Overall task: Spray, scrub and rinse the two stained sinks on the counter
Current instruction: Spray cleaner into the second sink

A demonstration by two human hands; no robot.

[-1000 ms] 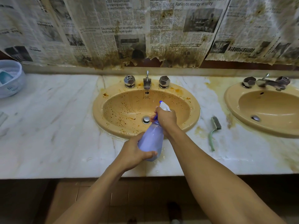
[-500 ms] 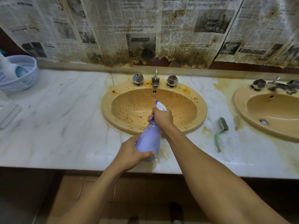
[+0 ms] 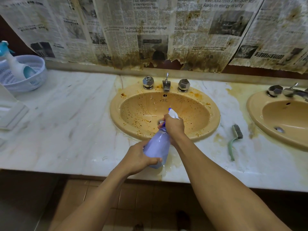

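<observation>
At the far left edge we find a white basket (image 3: 35, 80) standing on the marble tabletop (image 3: 75, 124), with a pale bottle (image 3: 14, 64) leaning inside it. A broad stretch of marble separates the basket from the first sink (image 3: 115, 109). The left hand (image 3: 138, 160) wraps round the base of the lilac spray bottle (image 3: 157, 148), which we see held above the tabletop's front edge, just short of the sink's near rim. The bottle tilts forward, its white nozzle out over the brown-speckled bowl. The right hand (image 3: 174, 125) grips the bottle's neck, fingers curled at the trigger. Right of that rim, a green-handled brush (image 3: 237, 131) lies on the stained strip of marble between the two sinks, touching neither. The second sink (image 3: 253, 110) runs off the right edge of our view.
</observation>
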